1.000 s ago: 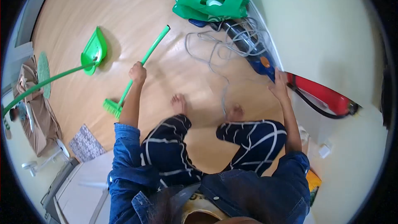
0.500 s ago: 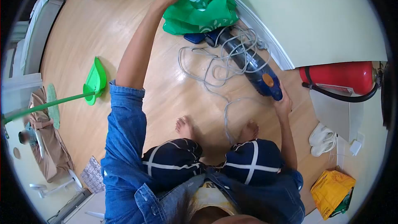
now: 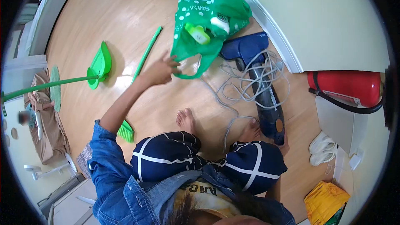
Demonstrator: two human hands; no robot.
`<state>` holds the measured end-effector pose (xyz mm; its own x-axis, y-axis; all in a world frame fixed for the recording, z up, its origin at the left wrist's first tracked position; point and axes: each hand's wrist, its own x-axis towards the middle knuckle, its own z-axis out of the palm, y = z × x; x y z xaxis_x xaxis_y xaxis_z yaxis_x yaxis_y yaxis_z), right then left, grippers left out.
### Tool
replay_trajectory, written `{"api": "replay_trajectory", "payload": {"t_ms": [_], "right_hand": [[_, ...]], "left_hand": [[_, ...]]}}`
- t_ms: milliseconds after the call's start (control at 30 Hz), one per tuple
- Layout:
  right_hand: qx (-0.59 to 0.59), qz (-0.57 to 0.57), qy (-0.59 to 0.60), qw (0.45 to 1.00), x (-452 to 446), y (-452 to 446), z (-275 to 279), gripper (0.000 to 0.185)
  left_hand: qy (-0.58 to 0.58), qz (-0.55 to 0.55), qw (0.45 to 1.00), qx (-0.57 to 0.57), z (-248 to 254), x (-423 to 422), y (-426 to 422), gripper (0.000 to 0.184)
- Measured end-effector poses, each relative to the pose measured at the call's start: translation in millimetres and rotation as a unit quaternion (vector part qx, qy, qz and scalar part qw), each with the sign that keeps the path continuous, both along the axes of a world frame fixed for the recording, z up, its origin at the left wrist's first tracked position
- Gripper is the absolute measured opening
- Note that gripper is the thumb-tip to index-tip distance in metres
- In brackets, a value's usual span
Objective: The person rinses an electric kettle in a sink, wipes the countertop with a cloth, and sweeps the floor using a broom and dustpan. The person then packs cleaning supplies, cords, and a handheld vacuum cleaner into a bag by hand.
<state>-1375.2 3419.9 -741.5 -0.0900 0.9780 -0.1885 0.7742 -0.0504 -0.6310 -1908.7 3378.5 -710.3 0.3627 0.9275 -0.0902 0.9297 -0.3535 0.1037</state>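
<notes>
My left hand (image 3: 160,71) is at the near handle of a green shopping bag (image 3: 233,4), its fingertips closed on the loop and one finger raised. The bag gapes towards me, showing a bottle with a lime-green cap (image 3: 197,33) and a white container (image 3: 220,25). My right hand (image 3: 285,146), partly hidden behind my knee, grips the end of a dark blue stick vacuum cleaner (image 3: 271,110). The vacuum lies along the floor with its head beside the bag. A tangled grey cord (image 3: 239,84) lies over its body and trails towards my feet.
A green dustpan (image 3: 101,64) and a green broom (image 3: 146,54) are on the left. To the right are a red fire extinguisher (image 3: 350,88), white shoes (image 3: 322,149) and a yellow bag (image 3: 326,203). A person (image 3: 45,116) is at the far left.
My left hand has come nearer to me, and the green bag has tipped so its contents show. The vacuum has been drawn back towards my right knee. The broom has come into view.
</notes>
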Motion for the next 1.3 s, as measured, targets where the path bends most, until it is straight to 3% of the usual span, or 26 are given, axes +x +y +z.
{"api": "replay_trajectory", "payload": {"t_ms": [100, 200, 267, 367, 467, 567, 633, 700, 833, 933, 1000, 1100, 1200, 1300], "right_hand": [[0.041, -0.009, 0.036, 0.998, 8, -15, -11, 0.064], [0.023, -0.036, 0.061, 0.997, -9, -15, 13, 0.066], [-0.024, -0.075, 0.066, 0.995, 10, -19, -12, 0.066], [-0.021, -0.054, 0.081, 0.995, 28, -22, -28, 0.067], [0.019, -0.033, 0.117, 0.992, 40, -29, -45, 0.068], [-0.022, -0.086, 0.167, 0.982, 34, -39, -31, 0.069], [-0.047, -0.105, 0.158, 0.981, 19, -42, -6, 0.071], [-0.045, -0.092, 0.105, 0.989, 8, -42, 12, 0.072], [0.018, -0.058, 0.038, 0.997, 18, -51, 15, 0.071], [0.024, -0.063, 0.073, 0.995, 18, -49, 17, 0.069], [0.003, -0.108, 0.135, 0.985, 10, -42, 30, 0.068], [0.043, -0.003, 0.066, 0.997, 0, -21, 43, 0.067], [0.026, 0.070, 0.074, 0.994, -2, -2, 45, 0.069], [-0.014, 0.127, 0.044, 0.991, -19, 20, 47, 0.070]], "left_hand": [[-0.111, 0.041, 0.992, 0.053, 4, 15, 14, 0.036], [-0.284, 0.229, 0.924, 0.118, 46, 31, 59, 0.032], [-0.215, 0.219, 0.942, 0.134, 60, 42, 88, 0.033], [-0.084, 0.173, 0.965, 0.180, 19, 44, 121, 0.034], [0.079, 0.209, 0.960, 0.168, -19, 27, 148, 0.038], [-0.005, 0.265, 0.943, 0.199, -24, 2, 161, 0.028], [-0.098, 0.336, 0.904, 0.245, -15, -5, 169, 0.025], [-0.218, 0.409, 0.832, 0.305, -5, -12, 177, 0.030], [-0.382, 0.536, 0.686, 0.309, 12, -16, 181, 0.018], [-0.384, 0.530, 0.725, 0.215, 6, -16, 184, 0.018], [-0.273, 0.522, 0.795, 0.148, 9, -14, 194, 0.022], [-0.233, 0.485, 0.833, 0.129, 18, -9, 202, 0.020], [-0.283, 0.430, 0.849, 0.119, 27, -6, 205, 0.019], [-0.412, 0.356, 0.834, 0.092, 35, -5, 199, 0.018]]}}
